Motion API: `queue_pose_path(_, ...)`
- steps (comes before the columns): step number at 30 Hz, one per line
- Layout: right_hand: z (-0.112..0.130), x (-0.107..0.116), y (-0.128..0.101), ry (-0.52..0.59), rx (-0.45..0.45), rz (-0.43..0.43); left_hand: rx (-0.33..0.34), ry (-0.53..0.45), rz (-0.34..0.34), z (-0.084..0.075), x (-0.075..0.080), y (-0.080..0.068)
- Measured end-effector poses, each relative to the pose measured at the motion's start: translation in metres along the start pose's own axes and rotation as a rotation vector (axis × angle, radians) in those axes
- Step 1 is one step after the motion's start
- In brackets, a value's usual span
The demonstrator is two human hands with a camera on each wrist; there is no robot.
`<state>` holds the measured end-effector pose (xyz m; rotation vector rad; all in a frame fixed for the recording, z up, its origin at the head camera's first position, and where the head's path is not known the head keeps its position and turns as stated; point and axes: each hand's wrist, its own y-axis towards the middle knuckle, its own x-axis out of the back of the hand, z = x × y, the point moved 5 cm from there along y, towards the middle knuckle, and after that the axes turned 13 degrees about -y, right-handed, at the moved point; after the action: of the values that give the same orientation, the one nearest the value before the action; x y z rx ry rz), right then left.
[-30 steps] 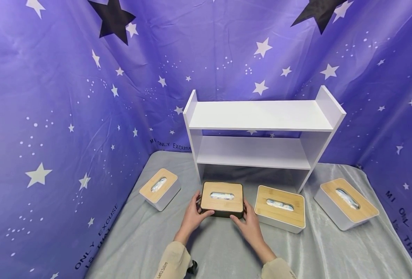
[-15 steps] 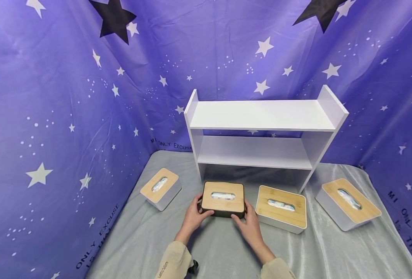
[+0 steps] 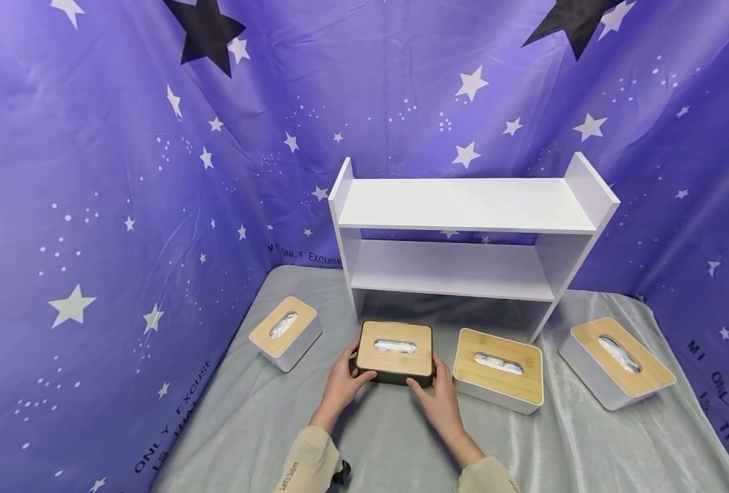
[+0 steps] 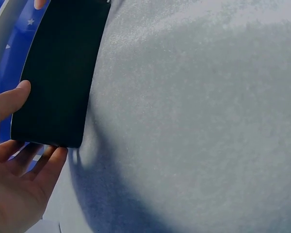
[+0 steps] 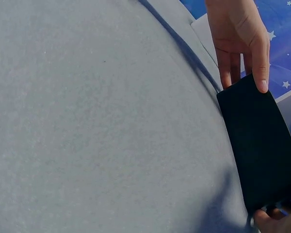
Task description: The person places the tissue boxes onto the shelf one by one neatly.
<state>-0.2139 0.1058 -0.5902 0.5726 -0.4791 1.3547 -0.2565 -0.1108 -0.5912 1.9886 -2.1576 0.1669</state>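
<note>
Black-sided tissue box (image 3: 395,363), one; practically unmoved this past second, suggesting a pause; nearer the left edge of the bench (image 3: 241,418) than the right, before the shelf (image 3: 451,263); left hand (image 3: 342,381), right hand (image 3: 441,395) gripping opposite ends.

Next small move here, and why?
Probably a slight, level lift of the dark-sided box: the left hand and right hand grip its opposite ends, thumbs on its near side, and the white shelf stands just beyond it.
</note>
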Motion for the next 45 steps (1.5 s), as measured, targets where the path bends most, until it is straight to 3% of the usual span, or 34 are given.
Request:
queue_pose_path(11,0.002,0.0,-0.001,0.074,-0.007,0.008,-0.007,-0.007,-0.011,-0.007,0.005,-0.004)
queue_pose_path(31,0.02,0.019,-0.001,0.072,0.033,0.011,-0.025,-0.053,-0.043,-0.03,0.014,-0.003)
queue_pose_path(45,0.035,0.043,0.004,0.059,0.111,-0.068,-0.069,-0.02,-0.078,-0.052,0.018,0.0)
